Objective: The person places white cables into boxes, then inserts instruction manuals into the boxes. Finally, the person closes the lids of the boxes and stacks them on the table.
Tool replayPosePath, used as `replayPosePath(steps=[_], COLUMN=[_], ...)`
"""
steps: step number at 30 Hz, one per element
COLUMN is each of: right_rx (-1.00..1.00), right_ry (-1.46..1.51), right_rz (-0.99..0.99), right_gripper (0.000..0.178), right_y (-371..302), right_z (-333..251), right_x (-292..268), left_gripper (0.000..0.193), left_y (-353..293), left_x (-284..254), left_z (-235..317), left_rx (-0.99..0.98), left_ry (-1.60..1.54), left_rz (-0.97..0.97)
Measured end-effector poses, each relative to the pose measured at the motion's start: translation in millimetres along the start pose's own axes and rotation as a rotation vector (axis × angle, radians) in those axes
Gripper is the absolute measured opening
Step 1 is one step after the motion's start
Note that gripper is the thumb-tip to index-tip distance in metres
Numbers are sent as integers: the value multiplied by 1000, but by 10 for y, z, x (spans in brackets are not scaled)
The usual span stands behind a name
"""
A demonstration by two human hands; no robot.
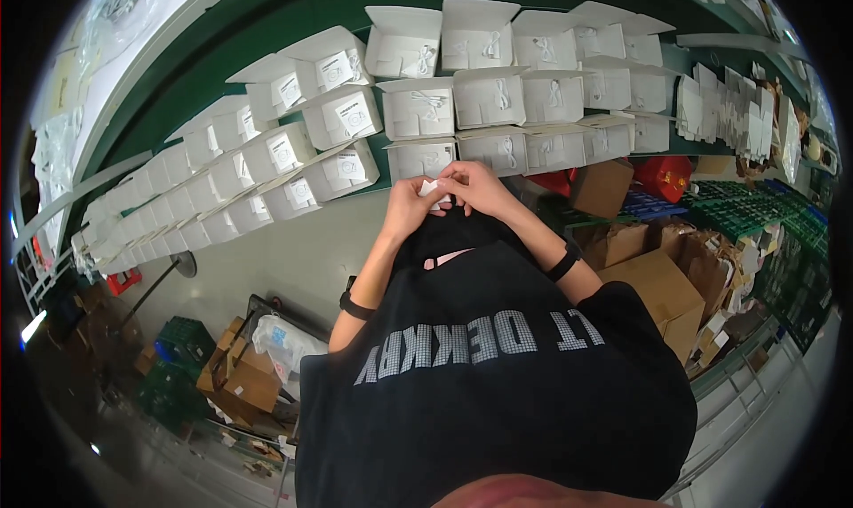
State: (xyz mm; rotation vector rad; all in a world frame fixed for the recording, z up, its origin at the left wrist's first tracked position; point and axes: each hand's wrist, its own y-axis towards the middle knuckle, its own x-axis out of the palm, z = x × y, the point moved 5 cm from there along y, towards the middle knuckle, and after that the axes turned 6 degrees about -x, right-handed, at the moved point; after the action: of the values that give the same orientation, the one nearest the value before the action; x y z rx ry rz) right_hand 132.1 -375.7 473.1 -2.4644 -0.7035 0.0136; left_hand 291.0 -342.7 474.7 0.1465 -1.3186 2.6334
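Observation:
My left hand (408, 208) and my right hand (476, 189) meet close in front of my body. Between their fingertips is a small white piece (427, 188), partly covered by the fingers, so its kind cannot be made out. Both hands are closed on it. Just beyond them stands an open white box (402, 163) at the near edge of the green bench. Another open box behind it holds a coiled white cable (430, 101).
Rows of open white boxes curve across the green bench (293, 2); those at left hold printed leaflets (349, 167). Upright white cartons (729, 108) stand at far right. Below are brown cardboard boxes (653, 286), a red bag (664, 178) and green crates (746, 208).

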Motion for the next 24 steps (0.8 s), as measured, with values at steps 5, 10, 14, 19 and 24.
replayPosePath(steps=[5, 10, 14, 19, 24], right_rx=[3, 21, -49, -80, -86], right_ry=[12, -43, 34, 65, 63], right_rz=[108, 303, 290, 332, 438], right_gripper=[22, 22, 24, 24, 23], right_y=[-143, -224, -293, -328, -428], right_z=[78, 131, 109, 106, 203], right_x=[-344, -764, -836, -971, -1226], left_gripper=[22, 22, 23, 23, 21], left_y=[248, 422, 561, 708, 691], left_x=[279, 462, 543, 649, 548], left_z=[74, 25, 58, 123, 152], left_rx=[2, 28, 28, 7, -15], left_ry=[270, 191, 183, 241, 213], left_rz=[-57, -139, -103, -96, -96])
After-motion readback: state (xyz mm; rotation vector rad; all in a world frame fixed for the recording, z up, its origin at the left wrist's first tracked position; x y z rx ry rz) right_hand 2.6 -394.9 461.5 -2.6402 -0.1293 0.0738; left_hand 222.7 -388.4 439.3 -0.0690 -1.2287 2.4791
